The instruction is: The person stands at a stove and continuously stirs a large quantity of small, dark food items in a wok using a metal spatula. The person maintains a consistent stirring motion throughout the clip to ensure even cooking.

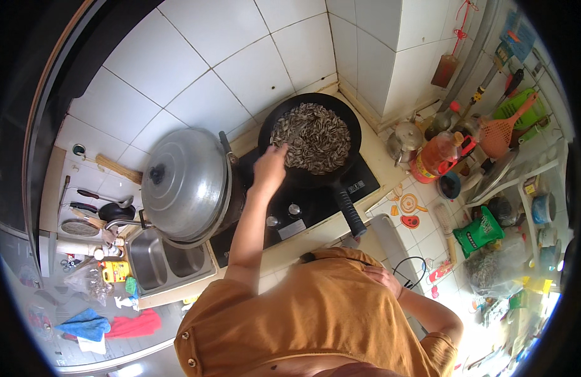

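Observation:
My left hand (270,170) reaches over the near left rim of a black wok (357,123), its fingertips at the striped sunflower seeds (314,136) heaped inside. Whether the fingers pinch any seeds is hard to see. The wok rests on a black glass cooktop (318,207), and its dark ribbed handle (349,212) points towards me. My right hand (383,279) lies against the waist of my brown shirt (337,301), holding no object. Left of the wok stands a large metal steamer pot with a domed lid (186,184).
A double steel sink (151,264) lies at left, with a yellow bottle (115,272) beside it. On the right tiled counter are an oil jug (436,153), a small lidded pot (407,137), a green packet (481,231) and a black cable loop (423,268). White tiled walls stand behind the cooktop.

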`<state>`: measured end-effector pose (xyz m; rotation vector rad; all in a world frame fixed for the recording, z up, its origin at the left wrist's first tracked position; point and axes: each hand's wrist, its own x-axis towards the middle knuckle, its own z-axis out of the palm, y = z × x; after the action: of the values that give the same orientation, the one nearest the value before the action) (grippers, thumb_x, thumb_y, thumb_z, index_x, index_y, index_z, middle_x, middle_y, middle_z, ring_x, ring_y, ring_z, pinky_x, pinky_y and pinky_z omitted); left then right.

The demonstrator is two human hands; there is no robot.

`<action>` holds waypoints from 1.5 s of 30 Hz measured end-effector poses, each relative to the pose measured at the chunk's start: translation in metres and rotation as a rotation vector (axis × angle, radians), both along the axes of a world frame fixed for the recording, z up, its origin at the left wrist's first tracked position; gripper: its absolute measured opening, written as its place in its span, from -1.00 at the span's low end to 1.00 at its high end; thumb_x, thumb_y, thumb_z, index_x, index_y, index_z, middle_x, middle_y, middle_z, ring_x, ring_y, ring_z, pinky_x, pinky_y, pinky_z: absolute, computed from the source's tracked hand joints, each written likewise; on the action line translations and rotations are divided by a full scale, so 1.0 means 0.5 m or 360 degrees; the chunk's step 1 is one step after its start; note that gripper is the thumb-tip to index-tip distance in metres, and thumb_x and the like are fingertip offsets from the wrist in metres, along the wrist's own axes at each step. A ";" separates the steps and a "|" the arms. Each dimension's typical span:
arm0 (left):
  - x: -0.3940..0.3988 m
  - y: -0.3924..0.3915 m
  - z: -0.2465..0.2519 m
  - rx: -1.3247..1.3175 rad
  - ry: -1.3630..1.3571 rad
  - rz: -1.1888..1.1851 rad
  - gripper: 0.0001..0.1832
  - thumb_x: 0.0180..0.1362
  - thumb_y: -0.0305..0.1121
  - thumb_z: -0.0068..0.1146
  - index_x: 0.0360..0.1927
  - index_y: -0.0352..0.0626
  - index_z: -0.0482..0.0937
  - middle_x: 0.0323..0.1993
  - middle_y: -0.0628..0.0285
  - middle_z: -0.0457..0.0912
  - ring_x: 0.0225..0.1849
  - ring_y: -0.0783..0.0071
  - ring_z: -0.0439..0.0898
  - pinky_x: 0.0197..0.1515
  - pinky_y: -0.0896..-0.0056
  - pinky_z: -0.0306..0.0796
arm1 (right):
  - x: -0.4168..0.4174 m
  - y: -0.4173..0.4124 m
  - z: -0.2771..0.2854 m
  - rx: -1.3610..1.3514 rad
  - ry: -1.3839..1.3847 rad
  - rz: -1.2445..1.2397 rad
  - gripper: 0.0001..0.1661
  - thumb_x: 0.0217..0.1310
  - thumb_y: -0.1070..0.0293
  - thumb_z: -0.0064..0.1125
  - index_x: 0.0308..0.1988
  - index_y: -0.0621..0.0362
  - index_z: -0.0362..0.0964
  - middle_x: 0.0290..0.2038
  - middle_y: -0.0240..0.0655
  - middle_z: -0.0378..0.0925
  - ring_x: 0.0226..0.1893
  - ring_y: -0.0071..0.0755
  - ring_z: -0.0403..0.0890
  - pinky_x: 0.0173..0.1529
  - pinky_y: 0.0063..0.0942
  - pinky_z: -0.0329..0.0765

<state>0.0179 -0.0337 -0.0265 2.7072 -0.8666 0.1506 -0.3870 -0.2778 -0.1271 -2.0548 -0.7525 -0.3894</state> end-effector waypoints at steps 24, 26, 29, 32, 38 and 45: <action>-0.103 0.022 0.028 -0.0019 0.0064 0.0027 -0.52 0.26 -0.51 0.15 0.27 0.03 0.56 -0.12 0.10 0.64 -0.16 -0.03 0.68 -0.14 0.03 0.56 | 0.022 0.007 -0.002 0.0020 -0.0033 0.0068 -0.55 0.29 0.27 0.19 0.06 0.33 0.46 0.15 0.03 0.49 0.16 0.20 0.56 0.21 -0.03 0.58; -0.097 0.032 0.049 -0.0064 0.0087 0.0139 -0.58 0.32 -0.45 0.13 0.25 0.02 0.56 -0.12 0.06 0.64 -0.15 -0.08 0.67 -0.11 -0.01 0.55 | 0.015 0.012 0.001 -0.0006 -0.0034 0.0003 -0.55 0.29 0.27 0.19 0.07 0.34 0.47 0.14 0.03 0.50 0.16 0.19 0.56 0.21 -0.04 0.58; -0.104 0.063 0.120 0.0090 -0.0001 0.0245 -0.66 0.36 -0.40 0.09 0.19 -0.05 0.58 -0.13 0.00 0.65 -0.12 -0.11 0.66 -0.09 -0.06 0.54 | 0.005 0.019 0.010 -0.0009 -0.0064 -0.0076 -0.55 0.29 0.25 0.19 0.06 0.34 0.48 0.14 0.02 0.50 0.16 0.17 0.57 0.23 -0.05 0.57; -0.117 0.085 0.184 0.0271 -0.0157 0.0280 -0.77 0.34 -0.35 0.12 -0.01 -0.21 0.61 -0.28 -0.01 0.66 -0.24 -0.07 0.70 -0.20 -0.06 0.57 | 0.008 0.019 0.015 0.0010 -0.0080 -0.0077 -0.55 0.29 0.24 0.18 0.05 0.34 0.49 0.13 0.02 0.51 0.16 0.17 0.57 0.23 -0.05 0.56; -0.063 0.098 0.146 0.0498 -0.0016 0.0469 -0.71 0.31 -0.19 0.24 -0.09 -0.21 0.62 -0.37 -0.02 0.72 -0.27 -0.05 0.72 -0.21 -0.03 0.56 | 0.032 0.011 0.012 0.0045 -0.0119 0.0052 -0.54 0.31 0.22 0.17 0.05 0.36 0.48 0.13 0.03 0.51 0.14 0.19 0.58 0.22 -0.03 0.58; 0.021 0.029 -0.091 -0.1216 0.1204 0.0507 -0.66 0.35 -0.45 0.21 0.16 -0.32 0.52 -0.29 0.15 0.72 -0.46 0.54 0.65 -0.55 0.49 0.56 | 0.046 0.013 0.010 0.0026 -0.0179 0.0075 -0.53 0.32 0.19 0.17 0.05 0.36 0.48 0.15 0.05 0.50 0.14 0.21 0.59 0.20 -0.02 0.59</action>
<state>0.0283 -0.0192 -0.0719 1.8997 -0.0972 -0.3804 -0.3640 -0.2714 -0.1219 -2.0090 -0.8609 -0.4860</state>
